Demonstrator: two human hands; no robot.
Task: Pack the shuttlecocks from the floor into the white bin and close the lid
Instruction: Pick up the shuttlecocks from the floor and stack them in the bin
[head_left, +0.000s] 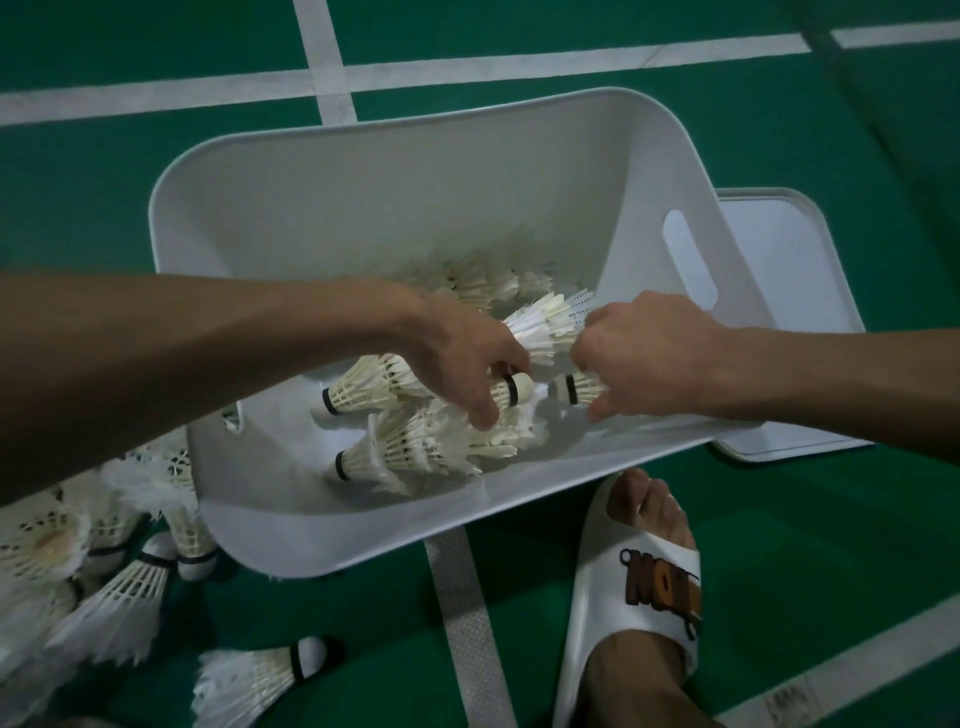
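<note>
Two shuttlecocks (579, 387) meet over the white bin (363, 171): your left hand (462, 358) grips one, your right hand (644, 353) the other. A pile (119, 587) waits on the floor (779, 571). Featherlight and brittle, they are probably best held near the cork (558, 387).

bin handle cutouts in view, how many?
2: the right cutout in the white bin's right end wall, fully visible; the left cutout in its left end wall, mostly hidden by the left forearm.
</note>
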